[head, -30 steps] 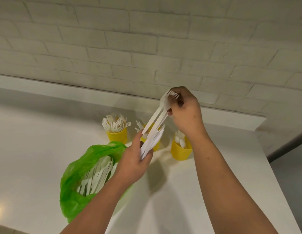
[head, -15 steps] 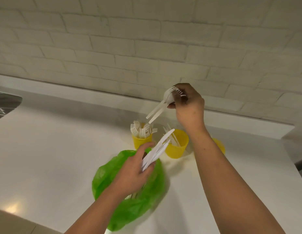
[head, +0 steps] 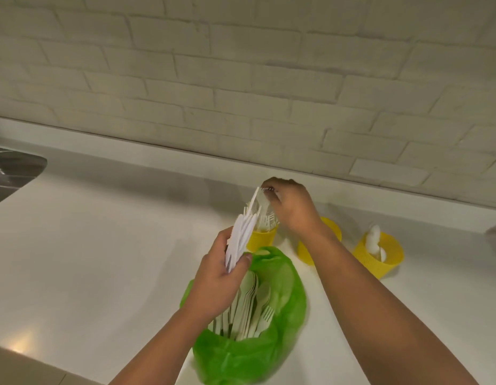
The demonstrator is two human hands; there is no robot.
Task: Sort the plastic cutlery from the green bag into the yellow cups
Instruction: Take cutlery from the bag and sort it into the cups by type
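We find the right hand (head: 291, 207) curled, pinching forks (head: 258, 202) over the fork cup (head: 262, 238), evidently to drop them in. The left hand (head: 216, 282) grips a fan of knives (head: 239, 240) above the green bag (head: 269, 354), where more cutlery lies, probably held back for the next cup. The right forearm hides most of the middle cup (head: 305, 252), so we cannot tell what is in it.

A single wide-angle camera on the person's head looks forward and down across the counter (head: 102, 259) toward the wall (head: 241, 79). It sits close: the left hand (head: 216, 284) and right hand (head: 292, 208) lie mid-frame, forearms running off the bottom edge.
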